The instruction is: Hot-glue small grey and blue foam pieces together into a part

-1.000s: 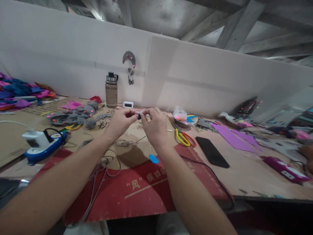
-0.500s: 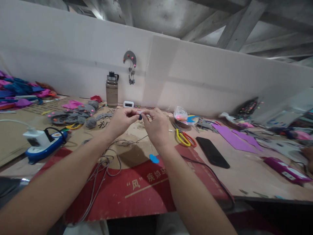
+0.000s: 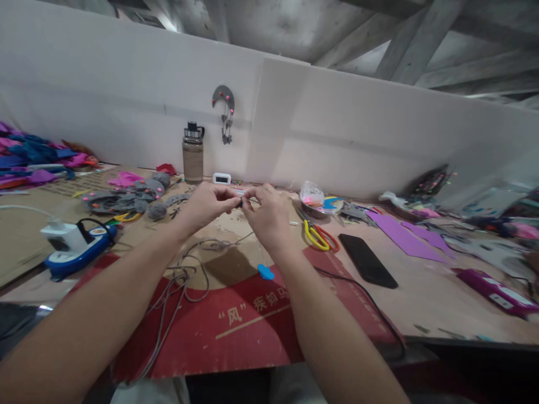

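Observation:
My left hand and my right hand meet above the middle of the table, fingertips pinched together. Between them is a small dark piece, mostly hidden by the fingers; its kind is too small to make out. Thin grey cord lies in loose loops below the left forearm, and one strand runs up toward my right hand. Beside the right forearm a small blue cut-out lies on the red and brown cardboard.
Scissors with yellow and red handles and a black phone lie to the right, near purple sheets. A bottle stands by the white partition. Grey yarn balls and a blue power strip are left.
Both hands stay at nearly the same spot, with the fingers slightly shifted around the small dark piece. The camera view has moved a little.

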{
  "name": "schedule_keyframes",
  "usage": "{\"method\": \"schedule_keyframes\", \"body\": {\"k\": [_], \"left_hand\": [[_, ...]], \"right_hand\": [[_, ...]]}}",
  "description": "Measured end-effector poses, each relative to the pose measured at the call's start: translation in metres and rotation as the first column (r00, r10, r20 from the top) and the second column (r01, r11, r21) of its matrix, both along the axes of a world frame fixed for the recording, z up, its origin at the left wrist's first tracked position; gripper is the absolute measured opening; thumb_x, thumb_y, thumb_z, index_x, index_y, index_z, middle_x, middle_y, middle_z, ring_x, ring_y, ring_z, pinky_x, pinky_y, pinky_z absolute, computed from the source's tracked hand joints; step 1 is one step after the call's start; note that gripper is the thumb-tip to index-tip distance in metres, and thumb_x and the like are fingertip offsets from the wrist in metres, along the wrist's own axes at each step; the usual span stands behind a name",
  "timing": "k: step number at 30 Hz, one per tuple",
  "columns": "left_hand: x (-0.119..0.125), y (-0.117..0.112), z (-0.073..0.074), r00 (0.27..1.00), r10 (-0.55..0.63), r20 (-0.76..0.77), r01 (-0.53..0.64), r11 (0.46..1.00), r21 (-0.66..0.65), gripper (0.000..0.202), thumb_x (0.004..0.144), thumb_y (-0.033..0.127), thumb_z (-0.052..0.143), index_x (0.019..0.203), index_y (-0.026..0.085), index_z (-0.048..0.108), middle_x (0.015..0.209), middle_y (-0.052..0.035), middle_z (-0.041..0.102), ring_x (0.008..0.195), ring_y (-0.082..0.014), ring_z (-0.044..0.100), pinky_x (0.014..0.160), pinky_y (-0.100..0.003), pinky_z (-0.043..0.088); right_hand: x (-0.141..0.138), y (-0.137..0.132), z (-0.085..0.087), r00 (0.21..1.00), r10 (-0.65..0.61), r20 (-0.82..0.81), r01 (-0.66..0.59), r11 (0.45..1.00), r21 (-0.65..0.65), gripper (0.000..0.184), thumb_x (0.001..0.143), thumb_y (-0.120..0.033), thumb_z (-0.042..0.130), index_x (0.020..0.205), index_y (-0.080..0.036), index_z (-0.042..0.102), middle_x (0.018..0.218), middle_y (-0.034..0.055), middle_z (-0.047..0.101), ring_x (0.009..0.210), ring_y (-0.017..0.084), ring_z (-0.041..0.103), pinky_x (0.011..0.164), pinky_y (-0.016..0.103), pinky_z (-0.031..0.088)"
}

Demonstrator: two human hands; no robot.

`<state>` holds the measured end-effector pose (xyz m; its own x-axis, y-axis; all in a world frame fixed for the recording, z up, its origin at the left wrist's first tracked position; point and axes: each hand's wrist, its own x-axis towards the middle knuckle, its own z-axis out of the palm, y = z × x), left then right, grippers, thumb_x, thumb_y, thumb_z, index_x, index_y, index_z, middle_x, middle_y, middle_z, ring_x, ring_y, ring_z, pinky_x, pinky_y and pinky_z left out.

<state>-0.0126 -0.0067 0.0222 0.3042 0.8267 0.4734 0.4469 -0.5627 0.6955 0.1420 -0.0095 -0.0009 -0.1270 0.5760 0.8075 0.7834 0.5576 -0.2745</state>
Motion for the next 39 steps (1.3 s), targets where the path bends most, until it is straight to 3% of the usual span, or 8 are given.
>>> {"method": "schedule_keyframes", "body": {"k": [4,11,20,28,39], "left_hand": [[-0.002,0.002,-0.002,1.000,-0.026,0.001,0.027,0.998,-0.062,0.021,0.073,0.031,0.056,0.074,0.014,0.067,0.054,-0.0010,0.057,0.048,-0.0081,0.048,0.044,-0.019,0.034],[-0.001,0.007,-0.007,0.996,0.086,0.038,-0.088,0.995,0.047,0.017,0.072,0.026,0.054,0.071,0.014,0.065,0.055,0.0004,0.057,0.048,-0.0072,0.045,0.046,-0.019,0.034],[0.001,0.012,-0.014,0.980,0.128,0.153,-0.141,0.987,0.077,0.019,0.072,0.029,0.054,0.079,0.016,0.066,0.061,0.0002,0.059,0.051,-0.0084,0.045,0.048,-0.020,0.034],[0.003,0.012,-0.017,0.966,0.075,0.246,-0.082,0.997,0.015,0.020,0.074,0.032,0.055,0.079,0.015,0.064,0.059,-0.0001,0.055,0.050,-0.0086,0.044,0.047,-0.021,0.034],[0.008,0.009,-0.017,0.943,0.006,0.332,0.005,0.999,-0.035,0.013,0.073,0.028,0.055,0.075,0.016,0.060,0.055,0.0027,0.048,0.047,-0.0073,0.039,0.046,-0.022,0.030]], "right_hand": [[-0.002,-0.003,-0.001,0.998,0.008,0.055,-0.008,1.000,-0.007,0.015,0.084,-0.027,0.046,0.081,-0.019,0.059,0.084,0.0057,0.056,0.079,0.017,0.052,0.068,0.029,0.037],[-0.006,-0.001,-0.007,0.994,0.072,-0.084,-0.075,0.997,-0.034,0.013,0.084,-0.027,0.046,0.091,-0.020,0.054,0.094,0.0069,0.053,0.084,0.017,0.051,0.071,0.030,0.039],[-0.014,-0.006,-0.008,0.972,0.143,-0.189,-0.158,0.985,-0.070,0.009,0.081,-0.022,0.046,0.075,-0.018,0.051,0.081,0.0040,0.055,0.074,0.014,0.049,0.067,0.027,0.038],[-0.015,0.000,-0.014,0.944,0.103,-0.314,-0.155,0.977,-0.146,0.018,0.082,-0.032,0.046,0.073,-0.018,0.053,0.073,0.0017,0.056,0.069,0.013,0.048,0.065,0.026,0.036],[-0.014,0.001,-0.012,0.908,0.096,-0.408,-0.185,0.965,-0.185,0.017,0.078,-0.031,0.047,0.068,-0.018,0.051,0.066,-0.0004,0.054,0.061,0.011,0.046,0.059,0.024,0.035]]}}
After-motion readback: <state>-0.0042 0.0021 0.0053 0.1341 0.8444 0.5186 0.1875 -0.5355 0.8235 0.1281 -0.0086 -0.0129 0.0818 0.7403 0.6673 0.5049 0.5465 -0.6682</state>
